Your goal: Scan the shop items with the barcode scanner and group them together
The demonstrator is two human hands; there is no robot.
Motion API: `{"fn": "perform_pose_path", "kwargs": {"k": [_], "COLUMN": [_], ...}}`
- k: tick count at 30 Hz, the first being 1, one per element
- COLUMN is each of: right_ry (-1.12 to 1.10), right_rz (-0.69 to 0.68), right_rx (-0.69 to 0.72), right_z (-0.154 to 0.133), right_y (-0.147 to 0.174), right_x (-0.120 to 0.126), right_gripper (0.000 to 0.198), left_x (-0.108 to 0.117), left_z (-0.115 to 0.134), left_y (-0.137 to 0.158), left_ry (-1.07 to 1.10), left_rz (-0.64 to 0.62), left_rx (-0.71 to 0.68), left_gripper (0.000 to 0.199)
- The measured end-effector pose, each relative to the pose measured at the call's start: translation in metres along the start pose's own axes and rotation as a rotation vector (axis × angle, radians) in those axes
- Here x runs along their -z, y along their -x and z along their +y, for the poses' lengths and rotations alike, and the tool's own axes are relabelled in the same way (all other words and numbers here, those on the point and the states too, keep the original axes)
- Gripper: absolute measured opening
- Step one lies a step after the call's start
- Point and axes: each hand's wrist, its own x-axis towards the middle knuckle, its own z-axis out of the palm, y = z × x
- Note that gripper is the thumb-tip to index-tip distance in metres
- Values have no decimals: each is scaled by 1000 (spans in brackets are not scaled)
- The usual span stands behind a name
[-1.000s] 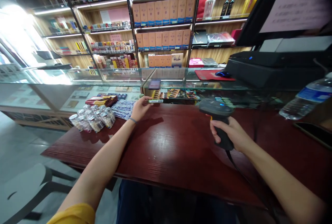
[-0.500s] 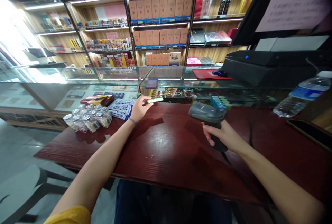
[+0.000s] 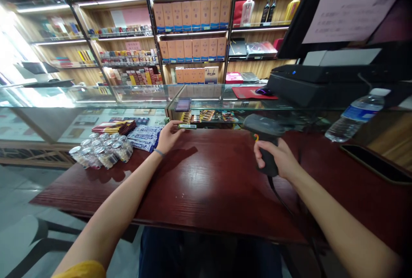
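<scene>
Counter point(image 3: 199, 196) of glossy, grained reddish wood spreads broadly between left hand point(image 3: 167, 137) and right hand point(image 3: 278, 157) to its near edge. Left thumb and fingers pinch a slim labelled stick point(image 3: 188, 126) near the far edge; right fingers curl round a dark, rounded scanner point(image 3: 264, 126) above the wood.

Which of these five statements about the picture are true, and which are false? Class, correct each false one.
1. The right hand grips a black, pistol-shaped scanner. True.
2. The left hand holds a thin, pale, bar-shaped item. True.
3. Blue-and-white patterned packets lie beside clear, silver-lidded jars. True.
4. The jars stand between the two hands. False: they stand left of the left hand.
5. The left wrist is bare. False: a thin, blue-grey band circles it.
</scene>
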Motion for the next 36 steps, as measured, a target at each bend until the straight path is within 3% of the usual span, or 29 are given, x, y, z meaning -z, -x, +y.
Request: {"fn": "perform_pose_path", "kwargs": {"k": [3,9,15,20,27,32,36], "right_ry": [-104,-194,-214,-223,-233,-271,-286], "right_rz": [87,172,206,225,253,255,263], "right_rx": [38,131,180,203,229,239,250], "right_z": [-5,-11,-20,-31,-40,-40,-39], "right_y": [-4,-12,-13,-9,-3,-3,-4], "right_x": [9,30,52,69,79,82,84], "right_gripper": [19,21,18,22,25,25,27], "left_x": [-5,-24,-52,-92,-165,-210,-235], "left_z": [5,15,37,72,123,143,149], "left_y": [1,0,-6,-9,-1,9,16], "left_ry": [46,135,61,59,-11,-143,-198], "left_rz": [-10,14,-109,-224,-370,-465,-478], "left_rx": [-6,-1,-68,-132,-242,-376,-406], "left_gripper": [37,41,36,31,19,19,18]}}
